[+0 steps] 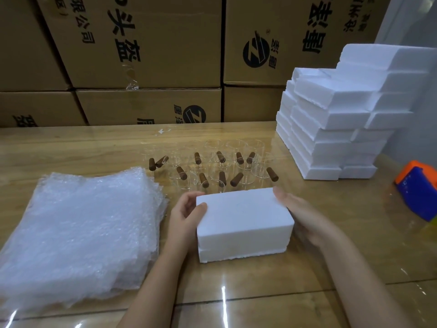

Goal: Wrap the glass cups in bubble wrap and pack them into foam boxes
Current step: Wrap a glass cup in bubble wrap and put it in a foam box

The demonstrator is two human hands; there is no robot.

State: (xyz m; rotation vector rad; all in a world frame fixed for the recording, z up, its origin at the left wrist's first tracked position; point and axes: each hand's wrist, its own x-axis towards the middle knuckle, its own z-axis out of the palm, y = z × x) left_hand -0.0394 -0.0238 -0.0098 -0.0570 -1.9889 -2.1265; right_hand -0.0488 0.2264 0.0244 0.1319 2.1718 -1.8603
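A closed white foam box (pixel 243 221) sits on the wooden table (pixel 307 268) in front of me. My left hand (pixel 186 214) grips its left end, thumb on the top and fingers curled round the far corner. My right hand (pixel 305 216) lies flat against its right side with straight fingers. Behind the box stand several clear glass cups (pixel 212 162) with brown wooden handles. A thick stack of bubble wrap sheets (pixel 78 235) lies to the left.
Stacked white foam boxes (pixel 335 119) fill the right rear of the table. An orange and blue tape dispenser (pixel 418 188) sits at the right edge. Brown cardboard cartons (pixel 146 55) form a wall behind the table.
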